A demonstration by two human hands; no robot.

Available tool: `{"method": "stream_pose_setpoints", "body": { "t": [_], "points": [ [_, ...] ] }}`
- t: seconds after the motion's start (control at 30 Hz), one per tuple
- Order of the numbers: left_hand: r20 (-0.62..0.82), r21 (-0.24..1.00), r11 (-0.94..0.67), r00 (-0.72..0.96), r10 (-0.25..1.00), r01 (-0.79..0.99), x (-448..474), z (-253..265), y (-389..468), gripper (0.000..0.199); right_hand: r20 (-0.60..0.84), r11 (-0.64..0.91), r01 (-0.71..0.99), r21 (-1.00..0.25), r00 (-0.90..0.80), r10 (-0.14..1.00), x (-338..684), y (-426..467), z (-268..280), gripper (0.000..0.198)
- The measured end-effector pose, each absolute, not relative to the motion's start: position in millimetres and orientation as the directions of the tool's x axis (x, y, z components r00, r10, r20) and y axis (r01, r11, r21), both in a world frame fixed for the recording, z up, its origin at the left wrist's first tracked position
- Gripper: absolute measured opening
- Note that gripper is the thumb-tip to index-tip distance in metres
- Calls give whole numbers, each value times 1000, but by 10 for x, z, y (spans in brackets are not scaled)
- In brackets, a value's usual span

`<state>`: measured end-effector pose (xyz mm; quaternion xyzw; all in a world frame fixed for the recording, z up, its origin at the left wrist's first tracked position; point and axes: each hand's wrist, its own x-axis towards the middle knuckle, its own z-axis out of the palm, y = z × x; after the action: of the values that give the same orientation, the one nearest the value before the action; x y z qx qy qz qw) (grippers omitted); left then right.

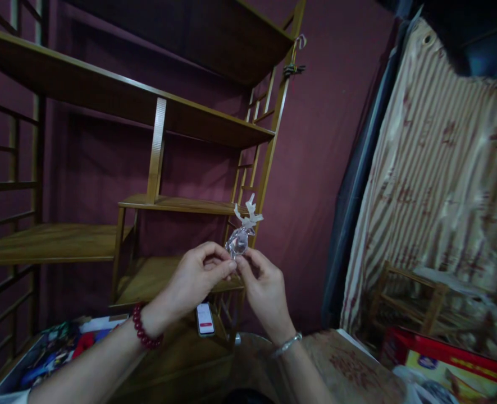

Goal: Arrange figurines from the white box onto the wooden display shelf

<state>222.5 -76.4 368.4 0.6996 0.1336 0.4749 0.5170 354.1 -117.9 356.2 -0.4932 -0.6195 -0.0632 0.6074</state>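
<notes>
A clear deer figurine (238, 240) with pale, branching antlers is held upright between my two hands, in front of the wooden shelf. My left hand (197, 272) pinches its lower part between thumb and fingers; a red bead bracelet circles that wrist. From the other side, the thumb and fingertips of my right hand (265, 286) close on the figurine's base, below a silver bangle-wearing forearm's wrist. The fingers hide the bottom of the figurine.
A wooden shelf unit (181, 205) with several levels stands against the purple wall. A lit phone (205, 319) lies below my hands. A box of colourful items (52, 356) sits lower left, a red-yellow box (454, 365) lower right, near a striped curtain (442, 185).
</notes>
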Motion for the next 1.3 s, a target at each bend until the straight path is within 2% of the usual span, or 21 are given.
{"method": "stream_pose_setpoints", "body": {
  "t": [0.13, 0.4, 0.73, 0.97, 1.07, 1.3],
  "points": [
    [581, 813, -488, 506, 638, -318, 2335, 3912, -654, 17, 807, 534, 658, -531, 201, 555, 3703, -1063, 3785, 20],
    [622, 783, -481, 484, 616, -395, 2533, 4291, -322, 10, 819, 565, 657, -499, 146, 555, 3978, -674, 4231, 20],
    [583, 813, -464, 479, 656, -353, 2769, 4635, 188, 13, 814, 414, 812, -411, 122, 568, 4325, 67, 4657, 21],
    [520, 848, -310, 559, 646, -430, 2836, 4662, 560, 12, 805, 270, 892, -361, 152, 574, 4410, 531, 4707, 20],
    [536, 836, -315, 547, 643, -449, 2855, 4645, 706, 9, 806, 238, 904, -354, 167, 567, 4416, 681, 4717, 18],
    [482, 873, -336, 525, 701, -353, 2909, 4688, 909, 15, 794, 119, 928, -353, 230, 562, 4473, 972, 4712, 18]
  ]
}}
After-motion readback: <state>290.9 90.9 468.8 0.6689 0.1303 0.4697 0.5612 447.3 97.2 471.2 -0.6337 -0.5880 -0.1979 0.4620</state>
